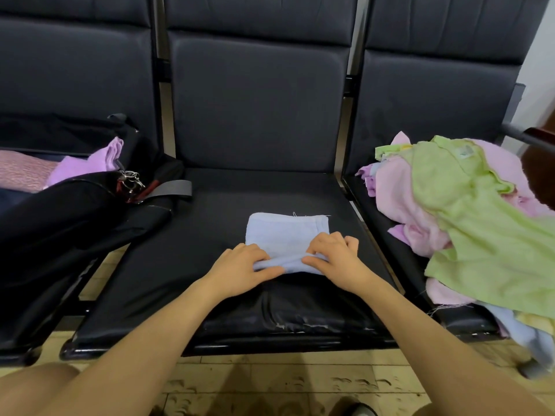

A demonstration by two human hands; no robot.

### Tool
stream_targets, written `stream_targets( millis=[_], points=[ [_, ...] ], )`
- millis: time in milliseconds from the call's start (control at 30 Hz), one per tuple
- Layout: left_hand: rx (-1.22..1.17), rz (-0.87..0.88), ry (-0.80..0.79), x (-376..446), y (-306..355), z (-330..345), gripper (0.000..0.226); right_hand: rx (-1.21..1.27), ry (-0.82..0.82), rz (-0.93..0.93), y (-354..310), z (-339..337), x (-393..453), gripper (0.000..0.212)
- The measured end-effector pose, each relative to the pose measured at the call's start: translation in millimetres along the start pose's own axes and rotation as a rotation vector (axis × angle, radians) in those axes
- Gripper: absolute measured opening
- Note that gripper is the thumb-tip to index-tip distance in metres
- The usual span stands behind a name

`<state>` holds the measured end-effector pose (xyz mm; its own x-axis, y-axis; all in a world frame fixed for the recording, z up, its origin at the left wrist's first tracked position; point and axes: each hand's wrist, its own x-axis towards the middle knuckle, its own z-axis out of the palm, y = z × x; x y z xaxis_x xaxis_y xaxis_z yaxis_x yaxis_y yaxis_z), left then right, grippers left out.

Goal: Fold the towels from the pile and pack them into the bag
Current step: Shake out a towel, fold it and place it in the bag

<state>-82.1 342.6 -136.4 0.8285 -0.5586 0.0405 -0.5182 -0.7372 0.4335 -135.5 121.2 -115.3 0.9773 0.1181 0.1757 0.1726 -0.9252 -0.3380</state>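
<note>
A pale blue towel (282, 232), partly folded, lies on the middle black seat (186, 250). My left hand (240, 273) and my right hand (336, 259) both pinch its near edge, which is lifted off the seat. On the right seat sits the pile of towels (468, 211), green on top of pink and lilac ones. On the left seat lies the open black bag (75, 211), with a lilac towel (90, 165) and a pink one (21, 172) inside.
Metal clips and a grey strap (168, 189) hang from the bag's right end. A blue and yellow cloth (528, 331) spills over the right seat's front edge. Tiled floor (270, 382) lies below, with my knees at the bottom corners.
</note>
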Motion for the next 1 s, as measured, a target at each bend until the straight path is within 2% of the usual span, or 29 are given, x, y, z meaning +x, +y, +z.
stream_targets(
  millis=[67,267,333,433,500,567,633,733,867,1000],
  points=[
    [-0.077,-0.048,0.001,1,-5,2,0.063,0.071,-0.01,0.036,2,-1,1,0.015],
    [-0.337,-0.105,0.095,2,-13,1,0.026,0.197,-0.048,0.136,4,-6,-1,0.025],
    [-0.37,-0.11,0.12,3,-14,1,0.028,0.179,-0.092,0.154,8,-9,-4,0.023],
    [-0.442,-0.103,0.146,3,-15,2,0.035,0.076,-0.218,0.194,8,-15,-7,0.039],
    [-0.473,-0.104,0.155,3,-15,1,0.032,-0.035,-0.242,0.162,12,-15,-5,0.041],
    [-0.482,-0.108,0.167,3,-13,-3,0.025,0.065,-0.155,0.13,17,-15,-3,0.028],
    [-0.48,-0.111,0.175,3,-12,-6,0.022,0.347,-0.041,0.158,17,-18,-5,0.016],
    [-0.474,-0.111,0.175,6,-10,-10,0.02,0.538,0.086,0.192,13,-20,-4,0.022],
    [-0.402,-0.206,0.233,19,-7,-8,0.021,0.431,0.179,0.238,9,-7,11,0.01],
    [-0.35,-0.311,0.331,41,-3,-3,0.021,0.209,0.237,0.406,4,7,32,0.025]
  ],
)
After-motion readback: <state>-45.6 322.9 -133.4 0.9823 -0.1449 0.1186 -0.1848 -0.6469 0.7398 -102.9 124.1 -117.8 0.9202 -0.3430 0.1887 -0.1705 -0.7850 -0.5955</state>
